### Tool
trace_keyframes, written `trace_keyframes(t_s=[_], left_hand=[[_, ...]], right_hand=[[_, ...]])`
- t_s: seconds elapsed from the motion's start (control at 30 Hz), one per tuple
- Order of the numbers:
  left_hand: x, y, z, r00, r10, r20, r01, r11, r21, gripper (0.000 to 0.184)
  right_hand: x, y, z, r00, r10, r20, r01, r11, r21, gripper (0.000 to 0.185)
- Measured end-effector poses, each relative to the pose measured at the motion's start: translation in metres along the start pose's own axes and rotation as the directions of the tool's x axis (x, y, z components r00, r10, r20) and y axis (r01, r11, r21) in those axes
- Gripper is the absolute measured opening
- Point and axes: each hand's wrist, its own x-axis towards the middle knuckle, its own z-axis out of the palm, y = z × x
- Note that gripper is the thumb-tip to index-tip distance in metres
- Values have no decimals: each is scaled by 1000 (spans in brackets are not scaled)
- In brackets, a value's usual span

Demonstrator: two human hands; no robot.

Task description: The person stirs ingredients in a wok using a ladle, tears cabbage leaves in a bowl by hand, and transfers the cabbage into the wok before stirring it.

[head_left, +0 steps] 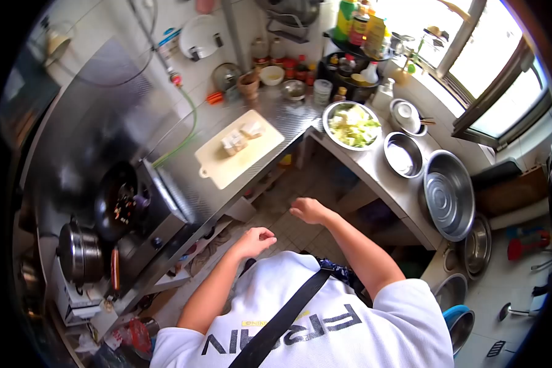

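My left hand (254, 241) hangs in the air in front of my body, fingers loosely curved and a little apart, with nothing seen in it. Higher and to the right, my right hand (310, 210) has its fingers curled in; no object shows there. Neither hand touches the counter. Ahead of them a cream cutting board (221, 168) lies on the metal counter, bearing white blocks that look like tofu (234, 143). On the right counter stands a bowl of chopped leafy greens (352, 126).
At left a black wok (113, 205) holding small pieces sits on the stove, beside a lidded steel pot (80, 253). Metal basins (449, 195) line the right counter. Bottles and jars (356, 27) fill the corner rack by an open window (503, 92).
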Motion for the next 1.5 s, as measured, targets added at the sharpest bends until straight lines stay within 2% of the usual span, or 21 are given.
trace_keyframes(t_s=[0.03,0.07,0.2,0.43,0.5,0.57,0.6,0.63,0.67,0.7,0.77,0.8,0.87,0.97,1.0,1.13,1.23,1.33,1.37,1.43,1.5], left_hand=[[21,6,7,999,-14,38,17,997,-80,30],[42,9,13,997,-28,77,40,986,-162,29],[123,40,27,988,-74,137,115,938,-328,24],[286,129,17,995,-82,59,100,846,-524,31],[332,151,15,995,-101,22,97,829,-551,34],[368,170,18,984,-15,-179,-66,897,-437,36],[384,178,18,923,195,-332,-251,958,-135,37],[392,194,14,809,426,-405,-379,905,195,38],[397,210,13,760,532,-373,-450,845,288,42],[411,218,15,645,682,-345,-549,727,411,43],[418,259,9,592,793,-147,-645,575,504,45],[427,269,12,577,814,-70,-648,508,568,45],[444,282,15,542,835,90,-649,348,676,46],[477,274,22,598,775,207,-669,340,661,48],[476,275,19,574,803,162,-702,380,602,49],[467,276,9,648,743,165,-735,553,393,42],[471,270,14,736,664,131,-669,683,294,42],[473,272,23,844,525,108,-536,826,173,37],[476,271,26,866,489,107,-499,860,107,35],[489,259,38,902,415,117,-414,910,-33,33],[491,258,47,941,302,154,-268,940,-209,36]], right_hand=[[-18,12,-12,978,194,73,-200,975,94,39],[-32,29,-17,961,272,56,-277,947,161,40],[-71,65,-60,876,480,33,-454,801,390,38],[-72,121,-150,747,623,-233,-440,726,529,38],[-61,129,-185,705,613,-357,-421,767,484,31],[-41,158,-207,654,592,-472,-422,802,422,28],[-30,159,-222,624,607,-492,-433,793,429,27],[-18,164,-235,617,577,-535,-420,817,395,25],[-5,170,-246,620,520,-587,-415,853,317,24],[7,176,-255,624,459,-632,-408,881,238,24],[35,189,-265,640,328,-695,-339,932,128,26],[48,193,-267,645,256,-720,-299,952,70,28],[73,191,-275,720,256,-645,-290,955,55,39],[101,202,-270,755,146,-639,-205,979,-18,46],[108,203,-273,760,105,-642,-164,986,-33,47],[111,200,-284,784,75,-616,-125,991,-38,44],[112,204,-285,778,29,-628,-151,978,-142,38],[118,218,-281,776,2,-631,-81,992,-97,31],[122,221,-280,779,120,-616,-61,991,116,30],[128,227,-274,797,336,-502,-32,854,519,30],[133,240,-270,798,343,-495,-9,829,559,33]])
